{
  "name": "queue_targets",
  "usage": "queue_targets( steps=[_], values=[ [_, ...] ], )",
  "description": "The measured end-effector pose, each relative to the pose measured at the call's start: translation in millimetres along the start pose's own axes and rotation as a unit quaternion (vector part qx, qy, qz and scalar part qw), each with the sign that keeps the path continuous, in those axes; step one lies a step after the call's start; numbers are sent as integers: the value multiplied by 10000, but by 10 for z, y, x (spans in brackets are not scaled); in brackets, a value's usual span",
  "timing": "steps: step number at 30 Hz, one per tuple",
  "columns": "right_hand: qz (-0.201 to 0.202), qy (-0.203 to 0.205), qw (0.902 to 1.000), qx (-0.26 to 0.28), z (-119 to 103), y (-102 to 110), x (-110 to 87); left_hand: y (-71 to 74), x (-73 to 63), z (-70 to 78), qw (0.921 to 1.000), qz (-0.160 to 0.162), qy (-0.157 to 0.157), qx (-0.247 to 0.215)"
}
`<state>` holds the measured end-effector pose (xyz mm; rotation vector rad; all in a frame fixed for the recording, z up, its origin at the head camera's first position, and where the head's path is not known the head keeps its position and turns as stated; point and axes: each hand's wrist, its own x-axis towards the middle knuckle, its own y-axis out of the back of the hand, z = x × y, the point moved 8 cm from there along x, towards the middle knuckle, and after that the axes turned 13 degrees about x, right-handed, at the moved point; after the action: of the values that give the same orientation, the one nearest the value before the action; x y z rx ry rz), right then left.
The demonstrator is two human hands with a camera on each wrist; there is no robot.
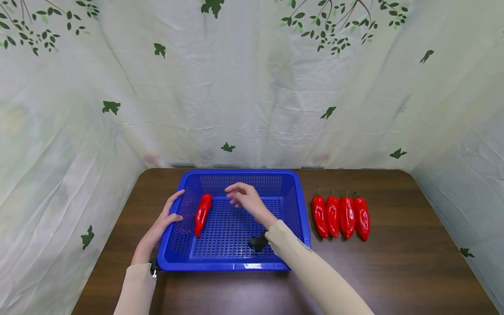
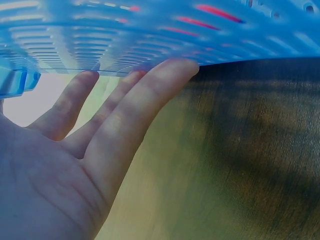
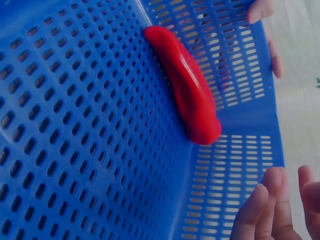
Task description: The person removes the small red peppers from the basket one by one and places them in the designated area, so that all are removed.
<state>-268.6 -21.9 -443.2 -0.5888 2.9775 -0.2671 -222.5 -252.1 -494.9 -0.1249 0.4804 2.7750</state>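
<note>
A blue plastic basket [image 1: 236, 267] with slotted walls stands on the table. My left hand [image 1: 159, 227] grips its left rim, the thumb tip lapping over the edge; in the left wrist view, long fingers [image 2: 120, 117] lie against the outer wall. One red chili pepper [image 1: 202, 215] lies lengthwise in the basket, beside the left wall. Over the basket's middle, right of that pepper, hovers my right hand [image 1: 248, 200], its fingers loosely bent and holding nothing. The right wrist view shows the pepper [image 3: 187, 87] apart from the right fingertips.
Several more red peppers [image 1: 346, 217] lie side by side on the brown wooden table [image 1: 401, 262], right of the basket. A pale curtain [image 1: 252, 87] with leaf prints hangs behind the table and along both sides. A black device [image 1: 257, 242] sits under the right wrist.
</note>
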Motion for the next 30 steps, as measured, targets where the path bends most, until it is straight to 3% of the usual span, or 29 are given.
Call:
queue_targets(
  steps=[11, 20, 30],
  values=[
    [20, -336, 9994, 38, 228, -166, 153, -1, 1, -13, 10000, -22, -4, -78],
    [-331, -780, 9964, -54, 434, -304, 214, -5, 5, -13, 10000, -50, -21, -80],
    [-593, -1018, 9930, -39, 513, -351, 247, -4, -4, -5, 10000, -47, -28, -56]
  ],
)
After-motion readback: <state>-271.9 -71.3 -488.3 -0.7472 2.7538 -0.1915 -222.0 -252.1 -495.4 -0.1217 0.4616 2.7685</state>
